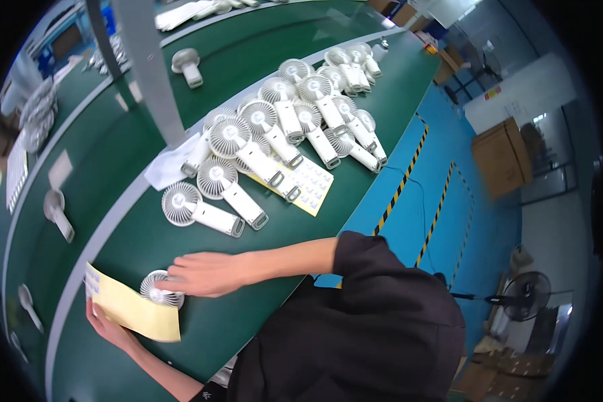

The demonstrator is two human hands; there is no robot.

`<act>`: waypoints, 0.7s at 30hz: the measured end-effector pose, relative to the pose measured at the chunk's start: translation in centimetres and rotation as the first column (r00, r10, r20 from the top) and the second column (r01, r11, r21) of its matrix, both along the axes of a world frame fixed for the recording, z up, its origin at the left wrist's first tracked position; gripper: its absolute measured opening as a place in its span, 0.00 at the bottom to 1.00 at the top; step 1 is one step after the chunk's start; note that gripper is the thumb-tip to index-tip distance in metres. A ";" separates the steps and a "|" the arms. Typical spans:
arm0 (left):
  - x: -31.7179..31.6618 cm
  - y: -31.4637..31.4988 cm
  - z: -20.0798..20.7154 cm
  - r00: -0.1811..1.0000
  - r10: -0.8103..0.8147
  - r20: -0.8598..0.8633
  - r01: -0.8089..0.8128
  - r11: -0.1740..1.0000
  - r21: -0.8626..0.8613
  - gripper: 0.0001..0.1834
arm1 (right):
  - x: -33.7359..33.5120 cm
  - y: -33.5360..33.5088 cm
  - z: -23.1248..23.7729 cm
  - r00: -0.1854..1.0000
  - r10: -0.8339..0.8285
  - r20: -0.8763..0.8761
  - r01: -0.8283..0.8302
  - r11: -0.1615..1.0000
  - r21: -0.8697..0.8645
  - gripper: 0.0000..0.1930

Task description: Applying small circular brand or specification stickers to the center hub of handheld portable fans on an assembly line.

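Observation:
My left hand (108, 327) grips the lower left edge of a yellow-backed sticker sheet (135, 313), which is curled up off the table. Partly under the sheet is a white handheld fan (152, 282); its round grille shows, but its handle is hidden. My right hand (208, 275) reaches in from the right, closed at the near side of that fan, thumb over the hub and the other fingers by the rim. Whether a small sticker is between those fingers cannot be seen. Farther off, a pile of white handheld fans (261, 124) lies on the green table.
Another sticker sheet (313, 189) lies partly under the pile. Beyond a grey rail, single fans (186, 67) rest on a green belt. A grey metal post (147, 74) rises at the rail. At right are a blue floor (395, 234) with striped tape and a cardboard box (501, 157).

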State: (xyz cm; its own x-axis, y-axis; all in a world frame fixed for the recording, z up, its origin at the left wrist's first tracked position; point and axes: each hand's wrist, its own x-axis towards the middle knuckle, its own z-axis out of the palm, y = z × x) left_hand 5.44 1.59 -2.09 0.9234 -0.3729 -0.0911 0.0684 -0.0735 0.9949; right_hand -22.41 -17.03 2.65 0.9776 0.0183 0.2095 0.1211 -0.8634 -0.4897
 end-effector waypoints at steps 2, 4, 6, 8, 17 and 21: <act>-0.4 -0.1 0.3 0.997 -0.026 0.069 0.025 0.999 0.021 0.21 | -3.0 -4.3 1.2 0.958 -0.152 0.245 0.151 0.988 0.021 0.27; -0.8 -0.2 0.6 0.996 -0.036 0.079 0.033 0.998 0.045 0.21 | -9.5 -10.4 2.7 0.798 -0.407 0.444 0.493 0.865 -0.094 0.18; -1.1 -0.2 0.9 0.991 -0.038 0.128 0.027 0.996 0.090 0.21 | -16.9 -16.2 3.9 0.438 -0.692 0.574 0.837 0.547 0.022 0.21; -1.2 -0.2 1.1 0.984 -0.034 0.172 0.017 0.995 0.101 0.21 | -24.9 -21.5 4.2 -0.052 -0.821 0.568 0.952 0.131 0.277 0.24; -0.5 -0.3 0.0 0.987 -0.014 0.158 0.009 0.999 0.035 0.20 | -44.5 -26.5 -4.8 -0.263 -0.962 0.077 0.946 -0.241 0.218 0.27; -0.2 -0.1 -0.5 0.971 -0.006 0.239 -0.002 0.999 0.034 0.18 | -41.2 -28.2 -1.4 -0.298 -0.925 0.234 0.949 -0.260 0.180 0.13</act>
